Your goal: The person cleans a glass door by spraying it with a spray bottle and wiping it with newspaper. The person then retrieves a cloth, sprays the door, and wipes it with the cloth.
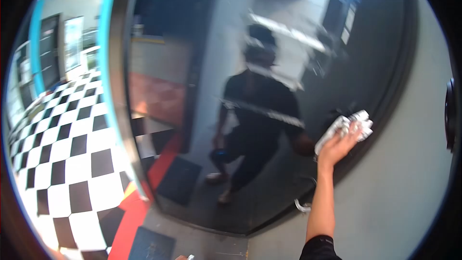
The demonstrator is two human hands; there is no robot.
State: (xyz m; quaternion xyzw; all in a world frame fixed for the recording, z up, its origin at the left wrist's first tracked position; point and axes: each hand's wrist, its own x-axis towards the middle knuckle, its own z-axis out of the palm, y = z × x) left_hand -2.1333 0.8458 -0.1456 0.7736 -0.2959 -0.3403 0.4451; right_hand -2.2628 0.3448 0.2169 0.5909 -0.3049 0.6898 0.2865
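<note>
My right hand (340, 145) presses a crumpled white cloth (329, 134) with greyish marks against a large dark glass pane (269, 178), near its right edge. The fingers lie over the cloth, and the arm reaches up from the bottom of the view. Only a sliver of my left hand (180, 258) shows at the bottom edge, beside a small white piece (191, 257); its fingers are mostly hidden. The glass mirrors a standing person in dark clothes and pale streaks.
A curved metal handle (302, 206) is at the pane's lower right, beside a grey wall (409, 183). To the left, past a turquoise-edged frame (107, 67), lies a black-and-white checkered floor (62, 168) with a red border (126, 226). A dark mat (149, 245) lies below.
</note>
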